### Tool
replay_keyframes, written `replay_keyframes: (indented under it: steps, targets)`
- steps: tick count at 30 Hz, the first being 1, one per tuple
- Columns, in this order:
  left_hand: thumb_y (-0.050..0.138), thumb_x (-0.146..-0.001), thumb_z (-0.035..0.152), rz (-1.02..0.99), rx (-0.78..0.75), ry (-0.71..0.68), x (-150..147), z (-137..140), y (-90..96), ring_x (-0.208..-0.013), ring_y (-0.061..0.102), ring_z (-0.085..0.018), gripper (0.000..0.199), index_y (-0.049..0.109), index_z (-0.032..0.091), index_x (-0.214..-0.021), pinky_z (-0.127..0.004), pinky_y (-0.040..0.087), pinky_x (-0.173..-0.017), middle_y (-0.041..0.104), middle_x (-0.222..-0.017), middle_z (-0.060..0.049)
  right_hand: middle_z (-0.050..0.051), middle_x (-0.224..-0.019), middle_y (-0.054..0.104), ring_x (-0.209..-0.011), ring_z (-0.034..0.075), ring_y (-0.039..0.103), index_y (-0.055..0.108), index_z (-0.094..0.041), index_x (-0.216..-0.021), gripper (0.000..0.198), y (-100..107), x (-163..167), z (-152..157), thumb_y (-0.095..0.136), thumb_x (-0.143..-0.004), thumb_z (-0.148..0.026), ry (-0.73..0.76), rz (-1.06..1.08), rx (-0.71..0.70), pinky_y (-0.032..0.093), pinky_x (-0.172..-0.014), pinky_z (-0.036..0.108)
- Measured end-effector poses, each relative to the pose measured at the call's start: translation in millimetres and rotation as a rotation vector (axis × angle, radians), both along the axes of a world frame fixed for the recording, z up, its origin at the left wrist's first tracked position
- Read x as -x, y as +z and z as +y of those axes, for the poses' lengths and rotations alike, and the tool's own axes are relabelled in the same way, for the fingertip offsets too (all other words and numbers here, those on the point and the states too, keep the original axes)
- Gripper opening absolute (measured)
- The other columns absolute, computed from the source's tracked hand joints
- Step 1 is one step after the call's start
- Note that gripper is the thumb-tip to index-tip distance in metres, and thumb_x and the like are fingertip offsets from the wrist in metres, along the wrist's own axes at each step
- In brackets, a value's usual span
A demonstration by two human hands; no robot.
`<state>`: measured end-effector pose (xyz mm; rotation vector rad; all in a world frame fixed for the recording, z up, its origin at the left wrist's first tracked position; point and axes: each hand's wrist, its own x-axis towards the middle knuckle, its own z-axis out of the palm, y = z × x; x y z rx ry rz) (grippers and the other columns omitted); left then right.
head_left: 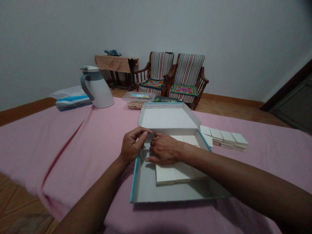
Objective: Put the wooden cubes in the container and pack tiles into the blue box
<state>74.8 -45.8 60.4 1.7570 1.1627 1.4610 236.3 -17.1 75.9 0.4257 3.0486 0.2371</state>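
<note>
A shallow cardboard box (146,193) with blue edges lies open on the pink cloth, its lid (169,117) tipped back. Inside, flat white square tiles (167,175) sit side by side toward the back and right. My left hand (133,143) is closed at the box's left rear wall, thumb and fingers gripping the rim. Within the box, my right hand (165,149) reaches over the tiles with its fingers curled down at the back left. Its fingertips, and whatever they hold, are hidden. More white tiles (227,138) stand in low stacks just right of the box.
Behind the box are a clear plastic tub (136,104) of nuts or beans and a dark flat box (168,99). A white and grey jug (101,91) stands at the back left beside a plastic packet (71,99). Two wooden armchairs (187,71) are beyond the table.
</note>
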Motion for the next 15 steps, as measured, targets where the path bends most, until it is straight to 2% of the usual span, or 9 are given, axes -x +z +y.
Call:
replay_keyframes:
  steps: [5,8,10,13,15]
  targets:
    - [0.056,-0.084,0.03,-0.002,-0.008,0.0,0,0,-0.3,-0.039,0.039,-0.006,0.019,0.067,0.014,-0.084,-0.018,0.029,-0.039,0.047,-0.047,0.006,0.012,-0.077,0.068,-0.078,0.021,0.058,0.069,-0.011,-0.078,0.06,18,-4,1,0.027,-0.097,-0.049,-0.023,0.057,0.108,0.036,-0.083,0.037]
    - [0.056,-0.084,0.03,-0.013,-0.011,0.005,-2,-1,1.1,-0.04,0.038,-0.006,0.019,0.067,0.015,-0.083,-0.018,0.03,-0.039,0.047,-0.047,0.006,0.011,-0.082,0.068,-0.084,0.021,0.058,0.067,-0.011,-0.085,0.049,36,-8,-11,0.033,-0.096,-0.046,-0.017,0.145,0.174,0.038,-0.083,0.036]
    - [0.055,-0.084,0.029,-0.031,-0.001,0.002,-3,-2,2.1,-0.039,0.037,-0.006,0.019,0.067,0.015,-0.083,-0.018,0.03,-0.039,0.046,-0.046,0.006,0.011,-0.082,0.068,-0.084,0.022,0.058,0.067,-0.012,-0.086,0.049,42,-8,-25,0.04,-0.091,-0.052,0.01,0.126,0.211,0.038,-0.085,0.038]
    - [0.055,-0.084,0.029,-0.039,0.009,0.005,-3,-2,2.5,-0.038,0.036,-0.006,0.019,0.067,0.014,-0.084,-0.017,0.03,-0.039,0.045,-0.046,0.007,0.011,-0.083,0.069,-0.083,0.025,0.059,0.068,-0.012,-0.088,0.057,36,-5,-44,0.047,-0.08,-0.065,0.054,-0.003,0.217,0.035,-0.092,0.043]
    - [0.055,-0.084,0.029,-0.028,0.004,0.008,-3,-2,2.3,-0.039,0.038,-0.006,0.019,0.067,0.014,-0.084,-0.017,0.03,-0.039,0.045,-0.046,0.006,0.013,-0.086,0.069,-0.084,0.027,0.06,0.069,-0.011,-0.091,0.059,27,-4,-50,0.05,-0.077,-0.065,0.053,-0.071,0.174,0.031,-0.096,0.047]
